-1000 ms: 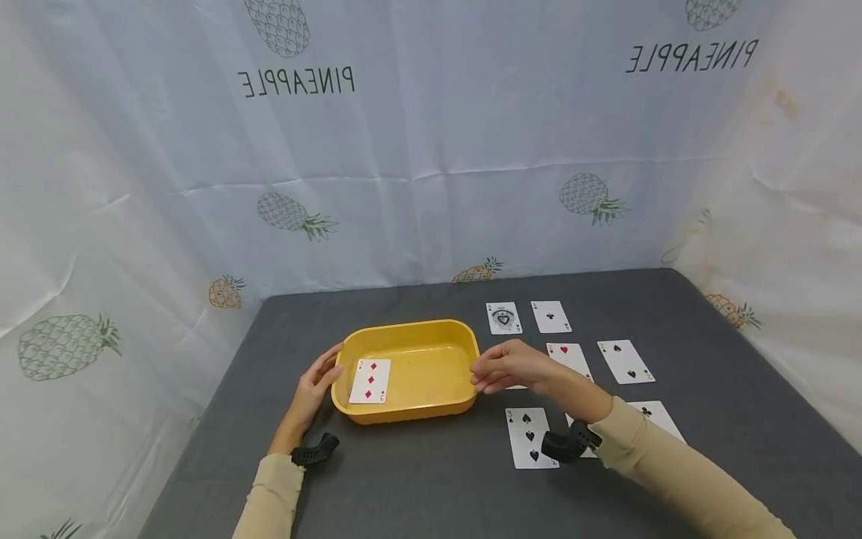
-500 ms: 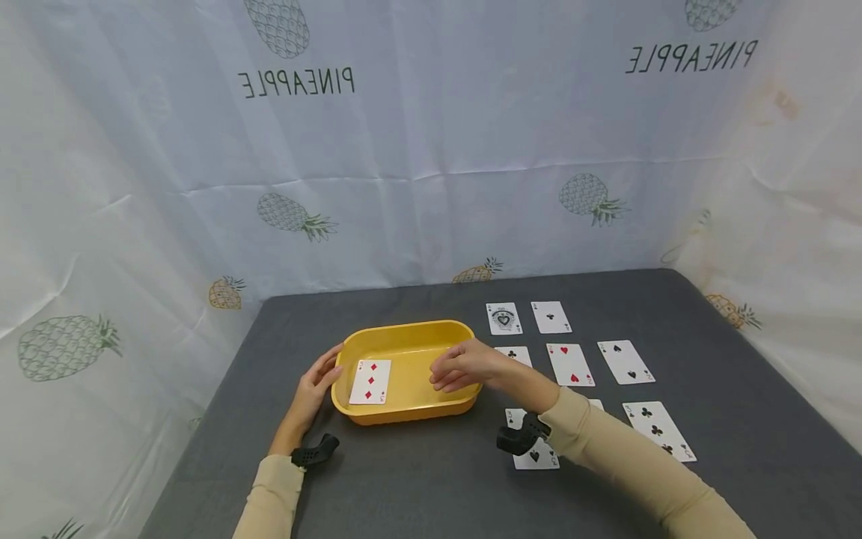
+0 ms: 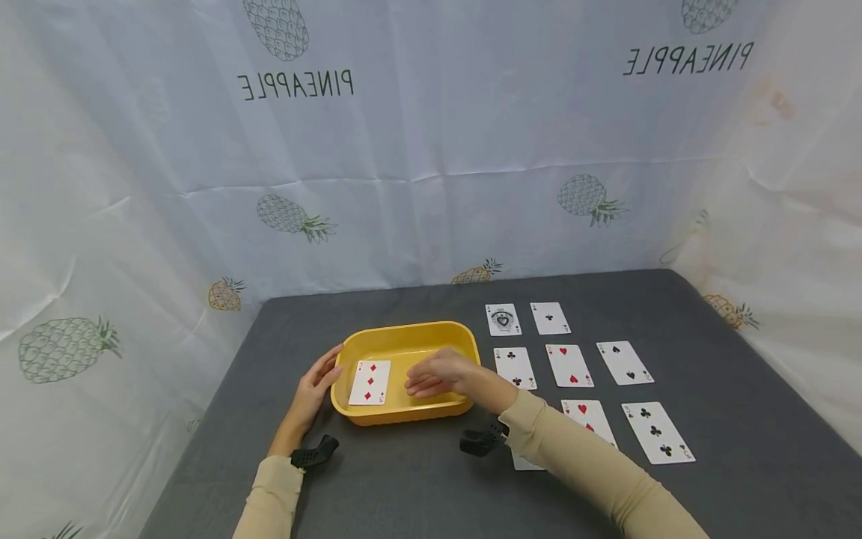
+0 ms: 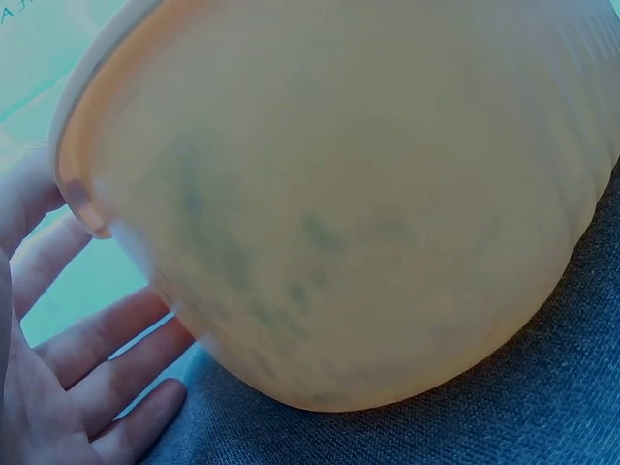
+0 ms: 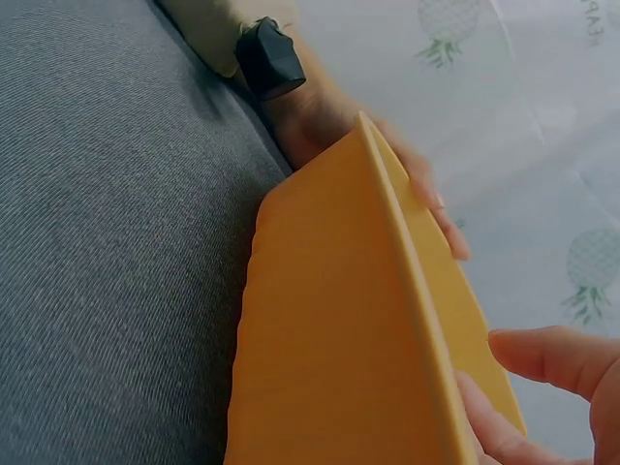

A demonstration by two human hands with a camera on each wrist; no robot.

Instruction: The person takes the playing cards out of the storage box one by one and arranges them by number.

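A yellow plastic tray [image 3: 404,414] rests on the dark table. Inside its left half lies a face-up three of diamonds playing card [image 3: 370,382]. My left hand [image 3: 314,387] rests against the tray's left end; in the left wrist view its fairly straight fingers [image 4: 121,378] touch the outer wall. My right hand [image 3: 441,373] reaches over the near right part of the tray, right of the card. In the right wrist view its thumb [image 5: 547,356] and a finger stand apart, with no card visible between them. Part of that hand lies outside the right wrist view.
Right of the tray lie several face-up playing cards in rows, among them a two of hearts [image 3: 569,366], a two of spades [image 3: 625,363] and a three of clubs [image 3: 658,433]. My right forearm partly covers the nearest ones. A pineapple-print curtain [image 3: 431,150] hangs behind the table.
My right hand has moved left from the tray's right edge to above its inside, uncovering a two of clubs. The left hand, tray and three of diamonds stay put.
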